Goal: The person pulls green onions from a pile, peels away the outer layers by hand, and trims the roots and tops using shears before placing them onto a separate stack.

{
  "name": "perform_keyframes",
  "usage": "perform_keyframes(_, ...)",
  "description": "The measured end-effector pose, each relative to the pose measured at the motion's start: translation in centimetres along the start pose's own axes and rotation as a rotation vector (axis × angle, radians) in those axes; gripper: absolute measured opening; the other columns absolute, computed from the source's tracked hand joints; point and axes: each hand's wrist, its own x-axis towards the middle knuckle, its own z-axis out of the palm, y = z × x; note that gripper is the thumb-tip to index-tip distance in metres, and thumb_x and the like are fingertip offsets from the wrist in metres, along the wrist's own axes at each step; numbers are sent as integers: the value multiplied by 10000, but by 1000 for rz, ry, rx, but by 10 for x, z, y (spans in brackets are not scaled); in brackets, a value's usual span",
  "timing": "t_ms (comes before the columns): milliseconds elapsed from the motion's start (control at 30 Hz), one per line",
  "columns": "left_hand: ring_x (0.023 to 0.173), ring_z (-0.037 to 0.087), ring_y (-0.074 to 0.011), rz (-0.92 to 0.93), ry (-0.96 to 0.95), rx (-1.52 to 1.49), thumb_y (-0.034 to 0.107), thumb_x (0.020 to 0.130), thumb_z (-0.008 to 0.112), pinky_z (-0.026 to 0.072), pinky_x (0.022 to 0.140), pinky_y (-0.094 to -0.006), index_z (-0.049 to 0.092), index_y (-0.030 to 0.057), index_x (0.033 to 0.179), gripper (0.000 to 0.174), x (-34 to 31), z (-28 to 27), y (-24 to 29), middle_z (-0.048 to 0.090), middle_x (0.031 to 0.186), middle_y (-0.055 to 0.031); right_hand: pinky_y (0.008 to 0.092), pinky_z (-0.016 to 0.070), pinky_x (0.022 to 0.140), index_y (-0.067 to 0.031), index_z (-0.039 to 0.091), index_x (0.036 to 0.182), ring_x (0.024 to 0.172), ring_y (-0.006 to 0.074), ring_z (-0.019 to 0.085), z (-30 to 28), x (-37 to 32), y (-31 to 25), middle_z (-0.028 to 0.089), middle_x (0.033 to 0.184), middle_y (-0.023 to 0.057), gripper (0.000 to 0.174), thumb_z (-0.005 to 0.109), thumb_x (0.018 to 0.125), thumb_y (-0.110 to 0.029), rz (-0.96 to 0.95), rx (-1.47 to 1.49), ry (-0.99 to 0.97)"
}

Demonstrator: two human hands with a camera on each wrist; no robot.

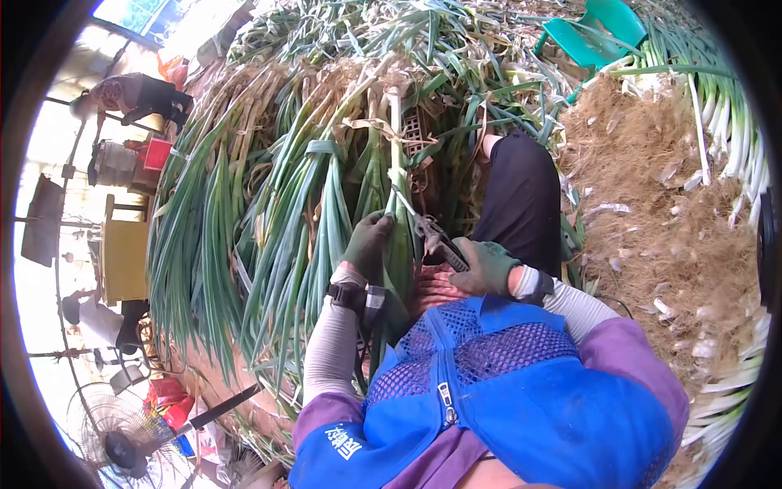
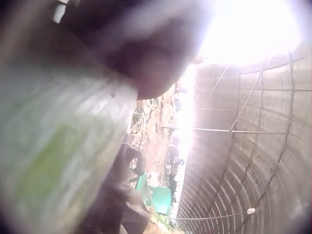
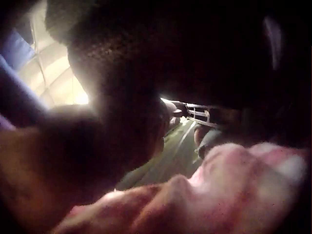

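In the head view the gloved left hand (image 1: 368,242) grips the green leaves of a long onion stalk (image 1: 397,183), whose pale root end points away from the body. The gloved right hand (image 1: 486,266) is curled round the dark handle of a metal cutting tool (image 1: 437,240); its thin front end touches or lies close beside the pale part of the stalk. In the left wrist view blurred pale green leaf (image 2: 53,151) fills the left side. A dark shape, apparently the right hand (image 3: 117,112), and pinkish cloth (image 3: 234,180) fill much of the right wrist view.
Bundled green onions (image 1: 220,236) hang at the left. A teal plastic seat (image 1: 599,41) stands at the top right, above a heap of brown roots (image 1: 643,187). A crate (image 1: 416,133) lies beyond the stalk. At the left are a fan (image 1: 120,448) and other people.
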Motion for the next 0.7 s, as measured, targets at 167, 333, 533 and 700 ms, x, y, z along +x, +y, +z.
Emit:
perform_keyframes(167,755,535,-83,-114,73,10,235,915,635,440,678,-245,629,-27,1126,336,2,5,-10,620,882,3,486,489,783,-15,527,1033,913,427,647,-3,0,4,665,915,249,468,647,770,-383,83,-19,-33)
perform_keyframes(333,790,585,-102,-60,79,116,189,878,681,482,725,-255,614,-11,1145,340,0,14,-4,646,928,-20,477,504,808,10,516,1041,940,427,652,4,23,4,663,947,273,504,657,757,-381,108,-97,-14)
perform_keyframes(533,812,583,-96,-35,110,217,187,872,694,478,741,-246,602,-10,1162,362,4,11,-15,645,958,-20,456,511,822,36,578,1046,950,416,661,-6,101,12,667,952,287,522,653,747,-385,220,-54,100)
perform_keyframes(700,824,605,-105,-54,68,77,194,880,684,496,751,-256,598,-11,1174,368,-11,13,-6,654,966,-31,427,554,739,86,588,1023,803,393,701,-31,133,5,686,852,264,516,647,724,-330,311,137,141)
